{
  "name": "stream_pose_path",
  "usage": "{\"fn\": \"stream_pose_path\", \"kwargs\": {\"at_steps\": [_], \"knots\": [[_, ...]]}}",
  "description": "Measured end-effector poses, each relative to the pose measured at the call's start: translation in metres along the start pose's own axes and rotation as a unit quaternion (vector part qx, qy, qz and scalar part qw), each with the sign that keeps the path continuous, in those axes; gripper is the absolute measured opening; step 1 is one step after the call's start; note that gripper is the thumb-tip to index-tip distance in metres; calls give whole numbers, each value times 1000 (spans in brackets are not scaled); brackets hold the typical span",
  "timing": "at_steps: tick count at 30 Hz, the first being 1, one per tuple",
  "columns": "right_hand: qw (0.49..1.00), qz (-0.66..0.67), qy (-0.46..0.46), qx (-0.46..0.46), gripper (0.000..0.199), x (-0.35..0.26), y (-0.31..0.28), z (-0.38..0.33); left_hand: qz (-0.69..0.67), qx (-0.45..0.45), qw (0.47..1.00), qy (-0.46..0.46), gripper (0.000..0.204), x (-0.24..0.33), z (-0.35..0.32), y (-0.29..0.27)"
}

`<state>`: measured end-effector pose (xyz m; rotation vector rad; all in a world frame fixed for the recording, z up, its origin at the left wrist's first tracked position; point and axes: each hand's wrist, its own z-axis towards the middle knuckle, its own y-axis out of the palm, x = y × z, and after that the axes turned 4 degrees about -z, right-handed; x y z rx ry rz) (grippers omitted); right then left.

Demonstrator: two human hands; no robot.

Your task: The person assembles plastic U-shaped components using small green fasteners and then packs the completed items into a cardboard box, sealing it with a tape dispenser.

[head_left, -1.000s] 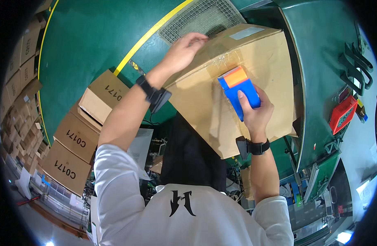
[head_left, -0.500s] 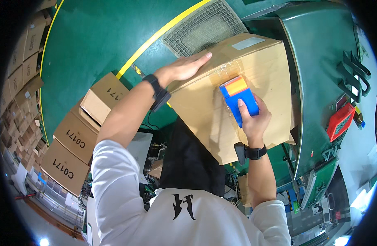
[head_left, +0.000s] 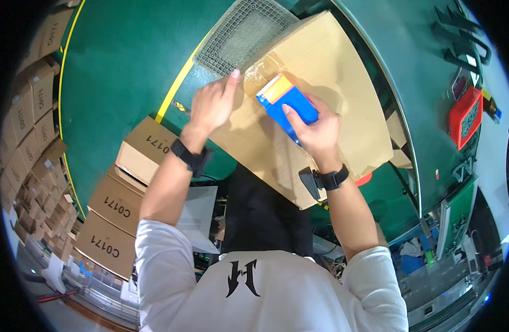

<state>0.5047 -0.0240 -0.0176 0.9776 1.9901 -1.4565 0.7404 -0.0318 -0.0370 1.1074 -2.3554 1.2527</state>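
Note:
A large cardboard box (head_left: 348,83) stands tilted before me, its broad face turned up. In my right hand (head_left: 321,130) is a blue and orange tape dispenser (head_left: 290,108), gripped with the thumb on top. Its orange end faces the box's far left edge, and the hand is above the face. Shiny clear tape (head_left: 264,67) shows by that edge. My left hand (head_left: 212,103) is at the box's left side with nothing visible in it. Its thumb sticks out and its fingers look stretched; whether the palm presses the box is hard to tell.
Several closed cartons (head_left: 119,210) stand at my left, with more stacked along the far left. A grey plastic grid (head_left: 246,33) lies beyond the box on the green floor. At right runs a green work surface (head_left: 398,72) bearing a red tray (head_left: 466,117) and black handles.
The dispenser and my right hand have moved left toward the box's far left edge. My left hand has drawn back along that side, thumb now raised. The view has shifted, and the box appears turned.

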Motion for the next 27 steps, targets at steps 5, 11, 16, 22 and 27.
{"fn": "stream_pose_path", "kwargs": {"at_steps": [5, 11, 16, 22, 27], "knots": [[998, -40, 4, -47, 59, -4, -16, -3, 84, 150, 983, -61, 54, 7, -11, 42], [997, -35, 8, -69, 62, 20, -54, -23, 134, 253, 956, -56, 58, 8, -12, 57], [996, -51, 16, -66, 56, 93, -123, -85, 146, 257, 951, -87, 64, 5, -12, 58], [991, -120, 40, -47, 52, 182, -211, -183, 145, 241, 953, -112, 66, 6, -11, 59], [980, -153, 81, -95, 57, 195, -233, -210, 151, 261, 947, -109, 66, 8, -9, 63]]}}
